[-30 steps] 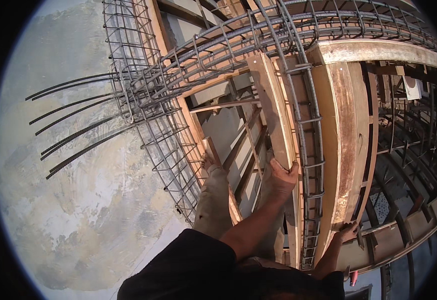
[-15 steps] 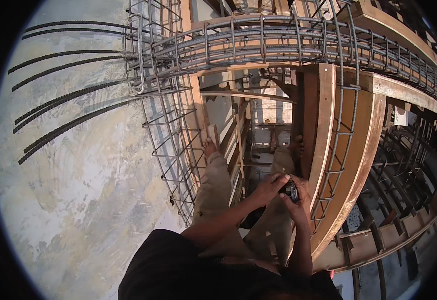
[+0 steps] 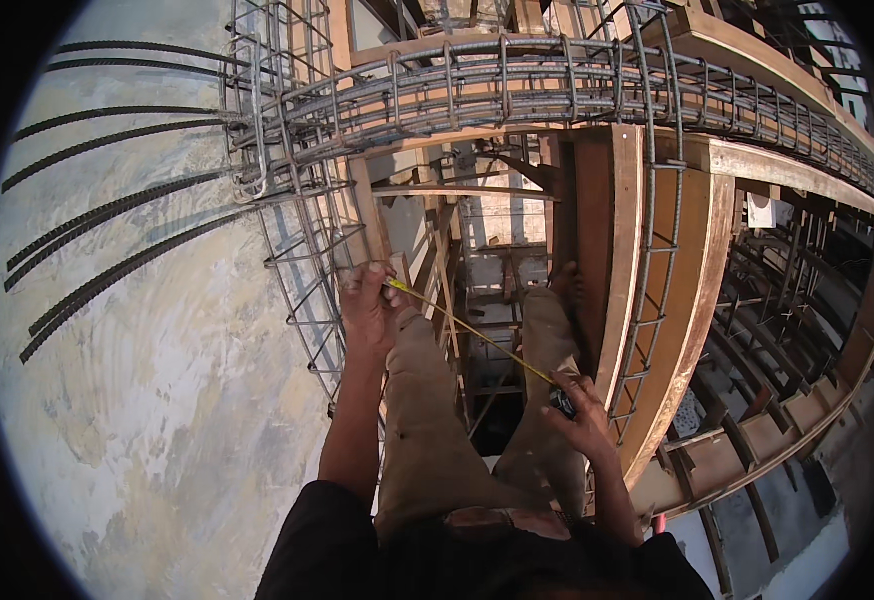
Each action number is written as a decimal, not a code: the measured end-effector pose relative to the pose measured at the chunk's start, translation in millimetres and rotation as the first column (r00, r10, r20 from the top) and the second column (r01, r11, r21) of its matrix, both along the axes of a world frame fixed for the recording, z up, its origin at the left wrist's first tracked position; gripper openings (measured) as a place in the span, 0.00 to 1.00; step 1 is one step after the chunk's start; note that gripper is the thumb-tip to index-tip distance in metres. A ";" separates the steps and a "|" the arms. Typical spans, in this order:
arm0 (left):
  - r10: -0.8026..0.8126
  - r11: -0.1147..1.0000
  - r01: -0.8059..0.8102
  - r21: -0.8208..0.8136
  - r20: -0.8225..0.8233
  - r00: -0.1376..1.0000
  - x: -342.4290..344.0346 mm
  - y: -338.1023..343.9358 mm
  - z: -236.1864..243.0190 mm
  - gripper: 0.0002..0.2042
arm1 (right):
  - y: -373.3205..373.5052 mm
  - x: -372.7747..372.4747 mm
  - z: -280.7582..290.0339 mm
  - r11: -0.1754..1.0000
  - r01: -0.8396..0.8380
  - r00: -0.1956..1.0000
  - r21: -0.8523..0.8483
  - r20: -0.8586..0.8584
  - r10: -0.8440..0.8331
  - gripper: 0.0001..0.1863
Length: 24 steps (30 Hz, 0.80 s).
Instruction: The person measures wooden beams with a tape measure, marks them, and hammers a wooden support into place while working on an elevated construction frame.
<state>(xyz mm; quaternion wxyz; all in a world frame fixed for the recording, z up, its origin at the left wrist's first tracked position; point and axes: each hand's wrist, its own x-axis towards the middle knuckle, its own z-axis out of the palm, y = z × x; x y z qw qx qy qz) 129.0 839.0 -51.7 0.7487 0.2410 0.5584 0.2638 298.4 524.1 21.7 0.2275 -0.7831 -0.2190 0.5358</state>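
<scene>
Stretched between my two hands is a tape measure, its thin yellow blade [image 3: 477, 335] slanting down to the right across my legs. My left hand [image 3: 365, 305] pinches the blade's end beside the left rebar cage [image 3: 307, 270] and the timber edge. In my right hand [image 3: 585, 415] sits the dark tape measure case [image 3: 562, 401], with fingers wrapped over it, above my right thigh. My feet rest on either side of a deep opening, the left beside a timber edge and the right against a brown formwork board [image 3: 593, 220].
A thick rebar beam cage [image 3: 477, 80] crosses the far side. Several bare rebar ends [image 3: 117, 215] jut left over a rough concrete slab [image 3: 157, 420]. A narrow rebar ladder [image 3: 652, 290] lies along the right formwork. Below the opening are timber struts [image 3: 442, 260].
My left hand has moved from beside my right hand far to the left, drawing the yellow blade out of its case. The view has shifted slightly.
</scene>
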 end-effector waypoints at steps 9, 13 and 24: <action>0.098 0.995 -0.096 -0.029 0.064 0.993 1.9 -26.3 -55.5 0.18 | -4.1 -14.4 -4.8 0.991 0.000 1.000 -0.134 0.008 0.001 0.27; 0.424 0.896 -0.392 -0.209 0.141 0.894 10.5 -15.1 -69.3 0.15 | -0.9 -21.7 8.8 0.989 -0.031 0.990 -0.147 0.129 0.050 0.29; 0.411 0.871 -0.426 0.245 0.112 0.905 -2.3 203.6 -50.8 0.09 | -413.5 -112.4 279.8 0.448 0.648 0.601 -0.616 0.052 -0.798 0.22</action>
